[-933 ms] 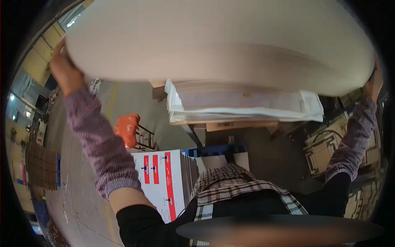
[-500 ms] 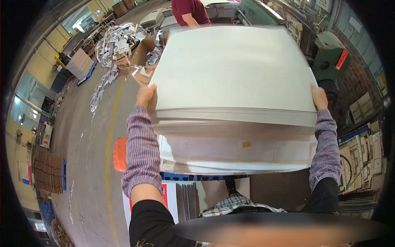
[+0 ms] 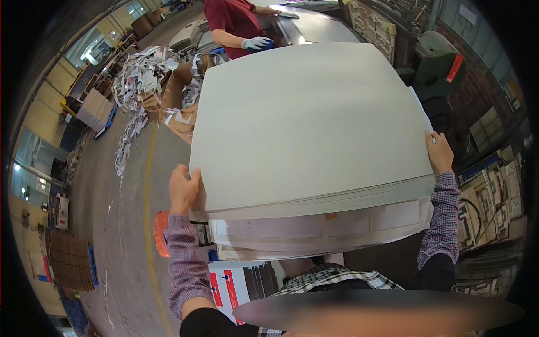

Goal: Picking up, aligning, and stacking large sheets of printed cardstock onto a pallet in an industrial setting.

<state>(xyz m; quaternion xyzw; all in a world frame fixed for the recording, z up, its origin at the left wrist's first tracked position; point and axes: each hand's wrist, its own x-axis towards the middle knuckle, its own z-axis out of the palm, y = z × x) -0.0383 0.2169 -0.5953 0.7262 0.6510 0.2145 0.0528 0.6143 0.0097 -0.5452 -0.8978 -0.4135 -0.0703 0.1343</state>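
Observation:
A thick stack of large white cardboard sheets [image 3: 309, 123] lies before me, its near edges slightly fanned. At its near left corner my left hand [image 3: 184, 190] is against the side, thumb and fingers apart. My right hand [image 3: 440, 153] holds the right edge, the thumb by the top and the other fingers partly hidden. Beneath the sheets is a lower pile [image 3: 314, 231] with a pale, worn front.
Across the stack stands a person in a maroon shirt [image 3: 230, 22], one gloved hand [image 3: 257, 43] near the far edge. Paper scraps [image 3: 143, 78] heap at the left. Green machinery [image 3: 435, 64] stands at the far right. An orange object [image 3: 161, 233] is beside my left forearm.
The sheets have come lower and nearer to me. My left hand has moved nearer and its grip has loosened. The person opposite has come further into view, gloved hands showing.

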